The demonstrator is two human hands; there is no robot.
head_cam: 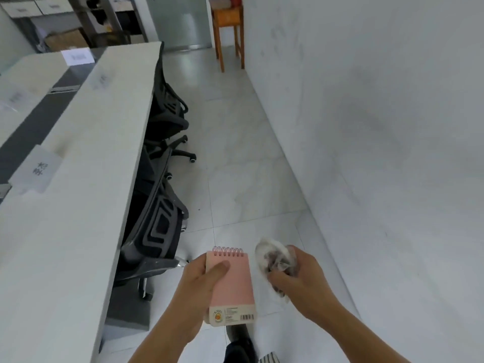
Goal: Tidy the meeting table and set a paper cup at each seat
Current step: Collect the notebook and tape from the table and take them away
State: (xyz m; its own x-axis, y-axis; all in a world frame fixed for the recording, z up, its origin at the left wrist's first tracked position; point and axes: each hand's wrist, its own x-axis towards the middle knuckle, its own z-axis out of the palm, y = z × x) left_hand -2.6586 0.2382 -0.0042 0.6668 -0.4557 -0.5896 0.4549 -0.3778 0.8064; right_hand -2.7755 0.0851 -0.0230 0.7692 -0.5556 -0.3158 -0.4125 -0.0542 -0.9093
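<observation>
head view, left hand fingers gripping pink notepad, right hand clutching crumpled wad

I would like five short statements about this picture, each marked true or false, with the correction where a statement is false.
1. The left hand holds a pink spiral-bound notebook. True.
2. The right hand holds nothing. False: it grips a crumpled whitish wad.
3. The black mesh office chairs are pushed in at the long white table. True.
4. Paper cups stand on that table. False: no cups show; white paper cards are there.
5. The orange wooden stool stands beside the nearest chair. False: it is far off, by the wall.
</observation>
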